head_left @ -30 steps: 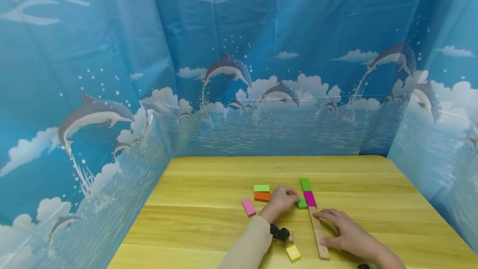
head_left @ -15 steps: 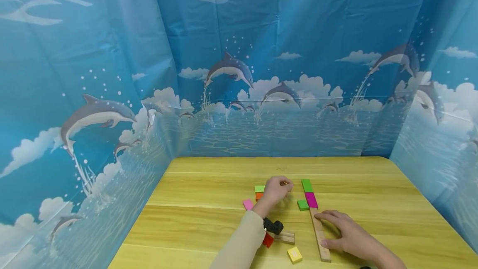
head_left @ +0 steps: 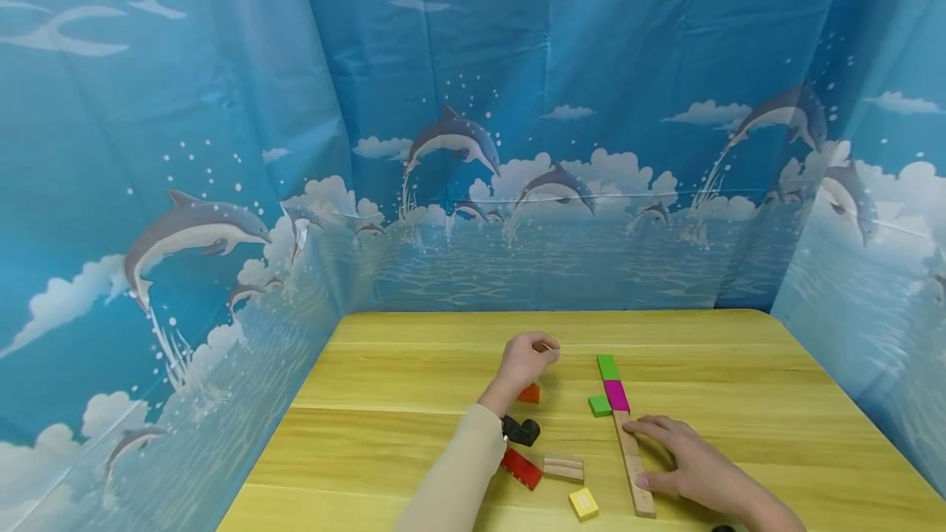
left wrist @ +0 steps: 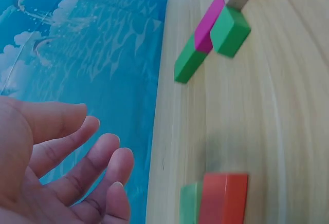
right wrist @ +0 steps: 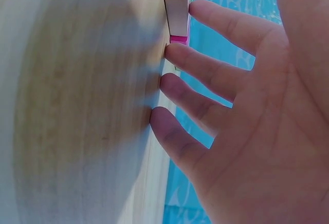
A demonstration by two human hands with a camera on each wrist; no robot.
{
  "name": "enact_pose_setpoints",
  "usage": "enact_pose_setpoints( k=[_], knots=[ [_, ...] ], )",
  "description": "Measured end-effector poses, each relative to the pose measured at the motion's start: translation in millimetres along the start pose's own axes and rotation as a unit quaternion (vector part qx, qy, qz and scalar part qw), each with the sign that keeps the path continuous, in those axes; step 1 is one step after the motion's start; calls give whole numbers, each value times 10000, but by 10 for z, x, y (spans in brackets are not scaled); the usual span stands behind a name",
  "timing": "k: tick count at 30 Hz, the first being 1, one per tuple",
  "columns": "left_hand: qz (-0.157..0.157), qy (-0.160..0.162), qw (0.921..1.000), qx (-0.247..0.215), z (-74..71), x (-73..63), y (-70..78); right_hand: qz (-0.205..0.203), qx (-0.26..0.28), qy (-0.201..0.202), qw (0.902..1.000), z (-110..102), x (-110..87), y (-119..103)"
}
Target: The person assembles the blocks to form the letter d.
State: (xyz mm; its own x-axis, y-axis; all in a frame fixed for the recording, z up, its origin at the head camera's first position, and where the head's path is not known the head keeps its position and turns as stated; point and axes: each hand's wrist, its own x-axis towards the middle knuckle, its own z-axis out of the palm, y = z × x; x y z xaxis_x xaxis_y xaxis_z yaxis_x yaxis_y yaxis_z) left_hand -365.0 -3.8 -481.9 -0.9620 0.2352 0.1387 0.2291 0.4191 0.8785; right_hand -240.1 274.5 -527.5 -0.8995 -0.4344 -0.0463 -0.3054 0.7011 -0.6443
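Observation:
In the head view my left hand [head_left: 526,360] is over the far part of the table, fingers loosely bent and holding nothing. Under it lies an orange block [head_left: 530,393]; the left wrist view shows a light green block [left wrist: 190,203] beside that one. To the right runs a straight row: a green block [head_left: 607,366], a magenta block [head_left: 616,395], then plain wooden blocks [head_left: 633,466]. A second green block [head_left: 600,405] stands at the row's left side. My right hand [head_left: 687,462] touches the wooden part with thumb and index fingertip, its other fingertips down on the table.
Nearer on the wooden table [head_left: 369,433] lie a red block [head_left: 521,469], plain wooden blocks [head_left: 563,468] side by side and a yellow block [head_left: 583,504]. A blue dolphin-print curtain [head_left: 473,253] hangs behind the table and at its sides.
My left hand has left the green block beside the row and moved left and away, over the orange and light green blocks. The left arm now hides the pink block. My right hand stays put.

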Motion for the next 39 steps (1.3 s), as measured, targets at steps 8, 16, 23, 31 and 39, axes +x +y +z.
enact_pose_setpoints(
  k=[8,16,23,31,39],
  knots=[
    [13,45,9999,134,-199,13,-134,-69,27,2,10000,0,-27,-21],
    [-27,-14,9984,566,-271,10,-315,18,3,12,10000,-6,-36,22],
    [-221,-43,9975,677,-272,-54,-508,22,60,-34,10000,-11,-40,40],
    [-390,-87,9973,622,-288,-44,-653,13,39,-25,10000,5,-28,34],
    [-555,-175,9927,1061,-313,-44,-697,-83,84,26,9999,-11,-28,-21]
  ],
)
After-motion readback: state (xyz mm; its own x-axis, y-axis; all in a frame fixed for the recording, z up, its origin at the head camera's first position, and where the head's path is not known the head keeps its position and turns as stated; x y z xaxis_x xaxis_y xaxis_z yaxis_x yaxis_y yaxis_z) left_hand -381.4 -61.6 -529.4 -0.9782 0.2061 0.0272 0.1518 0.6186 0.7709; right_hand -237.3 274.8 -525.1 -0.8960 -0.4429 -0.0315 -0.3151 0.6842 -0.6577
